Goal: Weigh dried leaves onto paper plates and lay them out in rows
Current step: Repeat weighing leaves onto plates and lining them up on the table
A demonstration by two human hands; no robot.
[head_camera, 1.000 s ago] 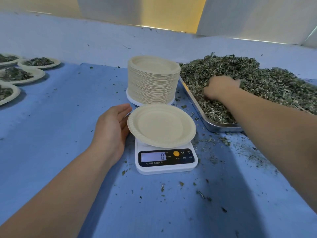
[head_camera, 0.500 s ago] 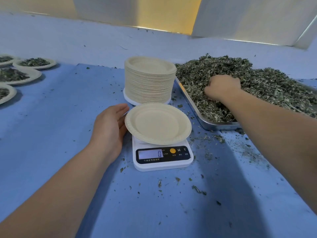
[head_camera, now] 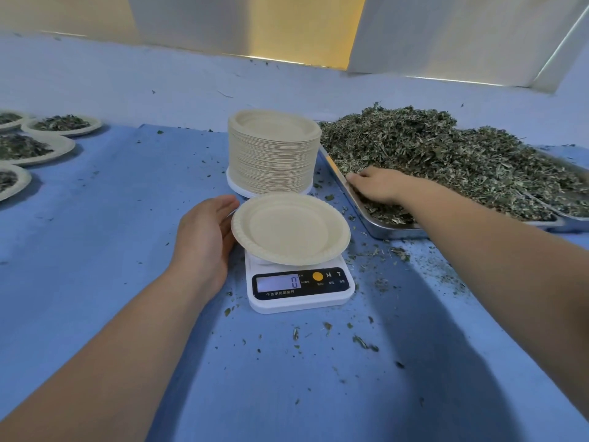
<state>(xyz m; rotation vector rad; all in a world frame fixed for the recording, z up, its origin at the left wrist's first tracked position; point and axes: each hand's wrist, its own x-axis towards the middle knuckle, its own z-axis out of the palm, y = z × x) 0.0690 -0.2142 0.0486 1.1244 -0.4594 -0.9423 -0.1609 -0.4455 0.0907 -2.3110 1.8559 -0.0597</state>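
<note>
An empty paper plate [head_camera: 290,229] sits on a white digital scale [head_camera: 299,287] whose display reads 0. My left hand [head_camera: 204,237] rests open on the blue table to the left of the plate, fingertips at its rim. A metal tray [head_camera: 379,226] on the right holds a heap of dried leaves [head_camera: 446,154]. My right hand [head_camera: 376,186] lies palm down in the leaves at the tray's near-left edge, fingers curled into a handful. A tall stack of paper plates [head_camera: 274,154] stands behind the scale.
Several filled plates [head_camera: 60,124] lie in rows at the far left on the blue table cover [head_camera: 111,218]. Leaf crumbs are scattered around the scale and in front of the tray. A second tray edge [head_camera: 570,215] shows at far right. A wall runs along the back.
My right hand has moved from higher in the leaf pile down and left to the tray's near edge. My left hand stays beside the plate. The scale still reads 0.
</note>
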